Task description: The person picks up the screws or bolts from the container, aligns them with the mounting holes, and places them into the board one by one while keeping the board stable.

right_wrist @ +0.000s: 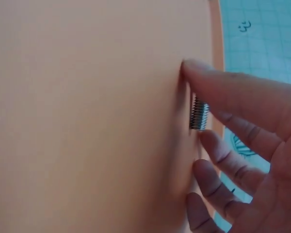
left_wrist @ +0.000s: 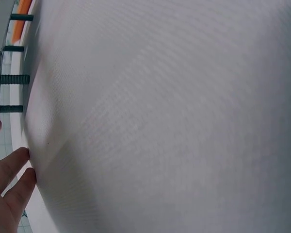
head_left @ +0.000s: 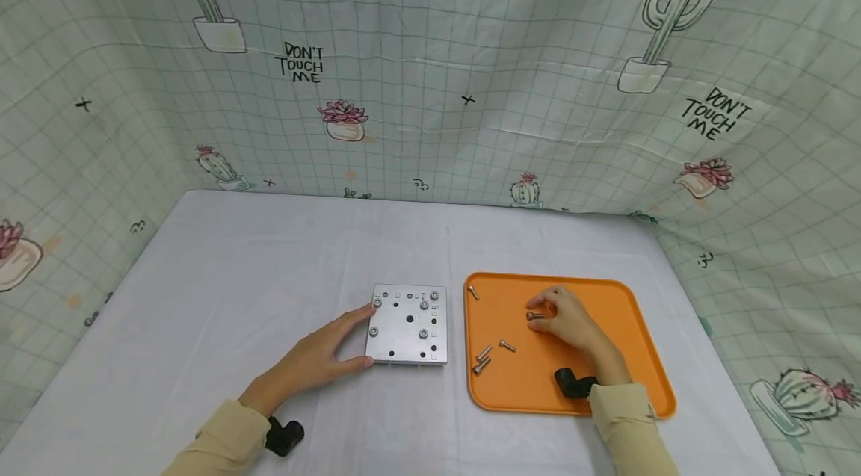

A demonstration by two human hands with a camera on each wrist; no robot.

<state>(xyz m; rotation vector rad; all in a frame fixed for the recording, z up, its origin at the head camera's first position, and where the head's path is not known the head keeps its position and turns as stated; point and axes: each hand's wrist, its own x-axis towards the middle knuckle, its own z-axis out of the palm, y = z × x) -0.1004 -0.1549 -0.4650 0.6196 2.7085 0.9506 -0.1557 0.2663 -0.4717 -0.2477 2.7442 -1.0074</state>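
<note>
A square silver metal plate (head_left: 406,319) with drilled holes stands mid-table. Several socket-head screws (head_left: 423,334) sit in it; threaded shanks (left_wrist: 14,79) project below its underside in the left wrist view. My left hand (head_left: 323,353) rests at the plate's left side, thumb at the near corner and a forefinger higher on the edge, fingers fairly straight. Over the orange tray (head_left: 480,394), my right hand (head_left: 572,323) curls thumb and forefinger around a screw (head_left: 534,316). Its threaded end (right_wrist: 199,114) shows between the digits, close to the tray; the thumb partly hides it.
Loose screws lie on the tray's left half: one near the back corner (head_left: 474,293), one nearer the middle (head_left: 507,346), and a pair (head_left: 482,359) towards the front. White cloth (head_left: 282,259) covers the table. Patterned fabric (head_left: 430,87) hangs behind and at both sides.
</note>
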